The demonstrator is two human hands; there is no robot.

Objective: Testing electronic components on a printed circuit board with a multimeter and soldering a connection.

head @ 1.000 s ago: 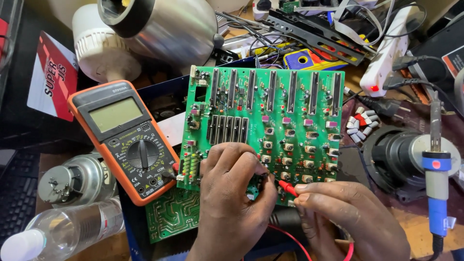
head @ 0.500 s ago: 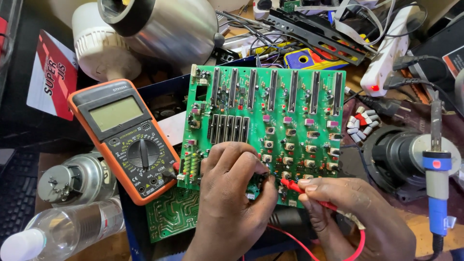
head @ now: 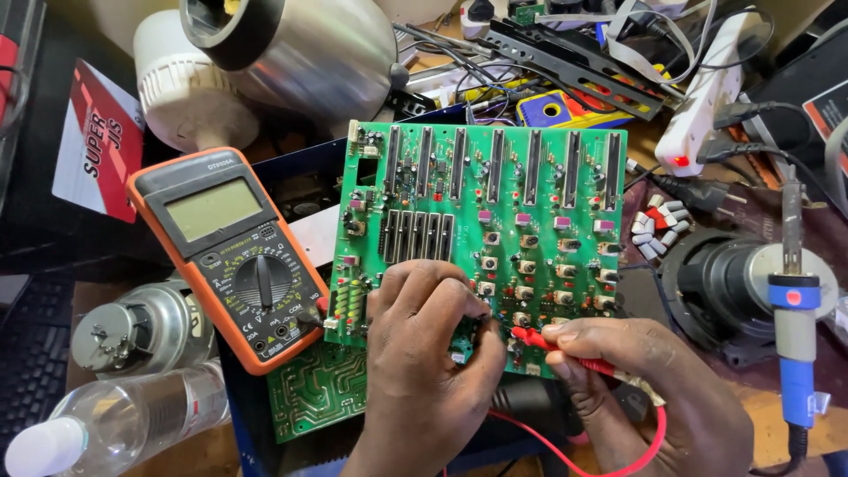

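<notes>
Both hands sit low on the green circuit board: my right hand has slid the pinched red probe leftward onto another contact; my left hand presses fingertips down, gripping nothing I can see

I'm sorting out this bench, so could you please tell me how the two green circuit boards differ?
The large green board lies on top, component side up, crowded with slider slots and small parts; the left hand rests on it and the right hand holds a red probe to it. The smaller green board lies underneath, mostly hidden, showing pale traces. Both are green and lie flat.
</notes>
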